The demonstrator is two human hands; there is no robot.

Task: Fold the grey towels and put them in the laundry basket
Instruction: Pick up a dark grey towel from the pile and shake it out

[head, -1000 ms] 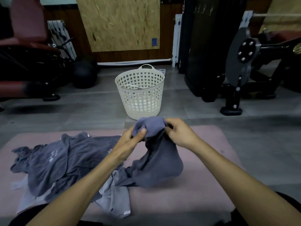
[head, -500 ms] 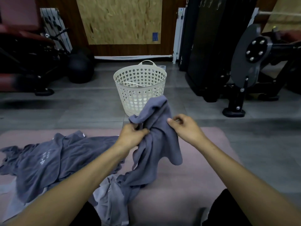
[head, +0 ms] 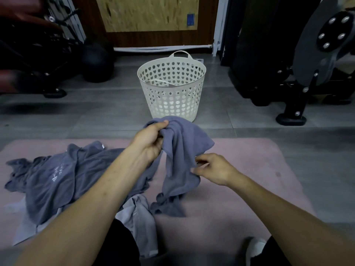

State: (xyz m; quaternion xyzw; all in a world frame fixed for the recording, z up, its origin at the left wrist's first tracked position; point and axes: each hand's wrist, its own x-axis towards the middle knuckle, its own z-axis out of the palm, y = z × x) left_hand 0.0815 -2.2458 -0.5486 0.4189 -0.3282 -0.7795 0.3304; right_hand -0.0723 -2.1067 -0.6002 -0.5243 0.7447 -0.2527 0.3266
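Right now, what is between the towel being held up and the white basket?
Only bare grey floor. In the head view, the held towel stands just in front of the basket, with nothing lying between them.

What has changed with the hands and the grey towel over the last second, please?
The right hand has left the towel's top and slid down to its side edge. The left hand keeps gripping the top of the grey towel, which now hangs longer over the pink mat. The laundry basket and the towel pile have stayed put.

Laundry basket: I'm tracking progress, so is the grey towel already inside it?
No, the grey towel hangs over the pink mat, gripped by the left hand, in front of the laundry basket.
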